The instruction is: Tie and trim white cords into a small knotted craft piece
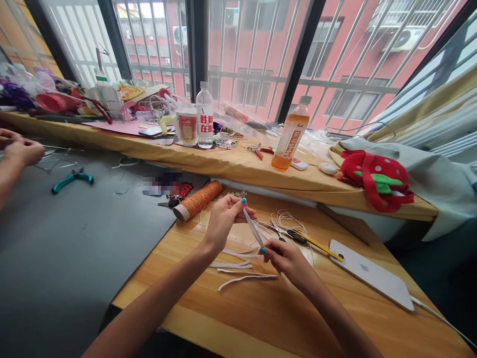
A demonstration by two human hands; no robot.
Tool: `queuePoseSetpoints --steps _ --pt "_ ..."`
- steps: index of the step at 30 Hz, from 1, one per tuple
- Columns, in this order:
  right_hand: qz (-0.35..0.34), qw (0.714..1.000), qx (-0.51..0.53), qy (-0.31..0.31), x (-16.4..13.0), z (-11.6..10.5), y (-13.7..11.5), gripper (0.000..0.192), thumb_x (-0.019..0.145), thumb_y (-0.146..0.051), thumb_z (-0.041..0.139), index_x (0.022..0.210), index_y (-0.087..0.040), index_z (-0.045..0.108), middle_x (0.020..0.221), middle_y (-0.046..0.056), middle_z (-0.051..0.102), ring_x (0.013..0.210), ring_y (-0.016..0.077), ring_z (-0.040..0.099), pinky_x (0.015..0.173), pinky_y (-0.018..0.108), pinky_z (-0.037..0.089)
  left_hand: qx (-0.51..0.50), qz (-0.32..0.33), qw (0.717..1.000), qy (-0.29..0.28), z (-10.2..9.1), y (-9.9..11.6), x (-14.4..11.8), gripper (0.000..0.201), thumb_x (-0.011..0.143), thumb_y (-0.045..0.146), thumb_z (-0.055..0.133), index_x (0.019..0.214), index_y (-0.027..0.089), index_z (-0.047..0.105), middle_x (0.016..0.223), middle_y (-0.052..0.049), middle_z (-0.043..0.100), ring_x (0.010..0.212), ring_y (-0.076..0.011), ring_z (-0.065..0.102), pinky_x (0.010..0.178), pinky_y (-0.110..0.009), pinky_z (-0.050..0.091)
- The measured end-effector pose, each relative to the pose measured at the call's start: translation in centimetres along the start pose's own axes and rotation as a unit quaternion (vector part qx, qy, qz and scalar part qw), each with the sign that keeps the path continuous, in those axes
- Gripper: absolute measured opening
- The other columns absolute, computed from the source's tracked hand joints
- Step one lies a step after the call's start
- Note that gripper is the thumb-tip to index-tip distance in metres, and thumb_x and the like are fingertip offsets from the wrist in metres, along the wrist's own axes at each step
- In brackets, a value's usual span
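My left hand (225, 219) and my right hand (285, 258) hold the two ends of a short white strip (253, 229) stretched between them above the wooden table (261, 318). The left hand pinches the upper end, the right hand the lower end. More white strips (238, 273) lie flat on the wood just below my hands. A spool of orange cord (197, 200) lies on its side to the left of my left hand. Scissors with yellow blades (315, 242) rest to the right, beside a tangle of white thread (286, 219).
A white phone (372, 275) lies face down at the right with its cable. Another person's hands (18, 146) work at the far left above a grey mat, near teal pliers (70, 180). The window ledge holds a water bottle (204, 117), an orange drink bottle (290, 136) and a strawberry pouch (374, 179).
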State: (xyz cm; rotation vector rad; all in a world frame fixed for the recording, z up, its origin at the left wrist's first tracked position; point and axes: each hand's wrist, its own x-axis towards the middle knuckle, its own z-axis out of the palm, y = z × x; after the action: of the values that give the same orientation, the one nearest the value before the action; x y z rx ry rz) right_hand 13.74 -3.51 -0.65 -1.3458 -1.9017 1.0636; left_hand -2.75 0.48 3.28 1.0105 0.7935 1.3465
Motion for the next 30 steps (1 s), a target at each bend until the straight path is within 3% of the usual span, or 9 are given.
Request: queuePoseSetpoints --steps 6,9,11,13,15,17,19,21,30 --pt "-0.020 0.998 -0.041 0.032 -0.3 -0.6 -0.8 0.022 0.079 -0.032 0.043 0.066 -0.017 0.050 0.055 -0.003 0.047 0.045 0.0082 0.039 0.045 0.020 0.031 -0.008 -0.027 0.999 -0.015 -0.5 -0.1 0.4 0.016 0.076 0.025 0.051 0.070 0.012 0.044 0.069 -0.008 0.065 0.067 -0.0184 0.064 0.066 -0.034 0.051" --pt "-0.036 0.989 -0.110 0.097 -0.1 -1.1 -0.5 0.020 0.081 -0.028 0.041 0.068 -0.017 0.051 0.058 -0.001 0.051 0.048 0.0099 0.045 0.048 0.021 0.034 0.153 0.088 0.984 -0.011 -0.7 -0.4 0.6 0.013 0.081 0.024 0.042 0.081 0.012 0.046 0.083 -0.012 0.065 0.081 -0.0203 0.062 0.073 -0.037 0.049" --pt "-0.073 0.966 -0.187 0.161 0.0 -1.4 0.1 0.020 0.083 -0.025 0.039 0.070 -0.017 0.051 0.063 0.001 0.054 0.056 0.0122 0.050 0.054 0.023 0.037 0.349 0.253 0.902 -0.009 -0.8 -0.7 0.6 0.016 0.083 0.020 0.039 0.093 0.012 0.048 0.101 -0.013 0.060 0.100 -0.0212 0.054 0.086 -0.042 0.042" --pt "-0.129 0.933 -0.269 0.203 0.2 -1.6 0.7 0.020 0.085 -0.022 0.036 0.074 -0.017 0.052 0.070 0.004 0.056 0.064 0.0143 0.052 0.061 0.025 0.038 0.529 0.407 0.743 -0.051 -0.9 -1.2 0.4 0.025 0.083 0.016 0.039 0.106 0.015 0.047 0.117 -0.012 0.051 0.115 -0.0211 0.041 0.098 -0.046 0.028" --pt "-0.178 0.900 -0.335 0.212 0.2 -1.6 1.1 0.021 0.086 -0.020 0.034 0.079 -0.016 0.053 0.073 0.005 0.056 0.067 0.0148 0.053 0.063 0.025 0.039 0.635 0.484 0.590 -0.124 -1.0 -1.8 0.2 0.029 0.083 0.014 0.039 0.112 0.015 0.044 0.119 -0.010 0.050 0.118 -0.0197 0.036 0.102 -0.046 0.019" --pt "-0.209 0.874 -0.385 0.208 0.1 -1.6 1.3 0.021 0.086 -0.019 0.034 0.082 -0.016 0.054 0.071 0.005 0.055 0.066 0.0144 0.052 0.062 0.024 0.039 0.676 0.499 0.515 -0.172 -0.9 -2.6 0.1 0.025 0.084 0.015 0.038 0.107 0.013 0.048 0.104 -0.008 0.059 0.108 -0.0171 0.046 0.101 -0.042 0.022" --pt "-0.235 0.853 -0.416 0.210 0.0 -1.5 1.4 0.020 0.086 -0.018 0.035 0.085 -0.015 0.055 0.070 0.004 0.055 0.066 0.0140 0.052 0.063 0.024 0.038 0.684 0.488 0.510 -0.183 -0.9 -3.2 0.1 0.021 0.085 0.017 0.037 0.099 0.013 0.052 0.084 -0.004 0.063 0.090 -0.0144 0.054 0.097 -0.038 0.029" --pt "-0.256 0.838 -0.431 0.215 -0.1 -1.5 1.4 0.019 0.086 -0.016 0.036 0.087 -0.015 0.055 0.072 0.005 0.056 0.068 0.0138 0.053 0.064 0.023 0.038 0.677 0.469 0.536 -0.184 -0.8 -3.5 0.1 0.021 0.085 0.022 0.038 0.096 0.015 0.053 0.074 -0.001 0.062 0.076 -0.0130 0.056 0.089 -0.035 0.035" --pt "-0.286 0.783 -0.479 0.275 0.1 -1.5 1.3 0.014 0.084 -0.016 0.043 0.084 -0.015 0.057 0.070 0.001 0.061 0.058 0.0096 0.054 0.054 0.020 0.032 0.656 0.366 0.620 -0.225 -0.8 -4.0 0.0 0.020 0.085 0.025 0.037 0.095 0.020 0.054 0.075 0.000 0.054 0.064 -0.0093 0.052 0.057 -0.020 0.038"
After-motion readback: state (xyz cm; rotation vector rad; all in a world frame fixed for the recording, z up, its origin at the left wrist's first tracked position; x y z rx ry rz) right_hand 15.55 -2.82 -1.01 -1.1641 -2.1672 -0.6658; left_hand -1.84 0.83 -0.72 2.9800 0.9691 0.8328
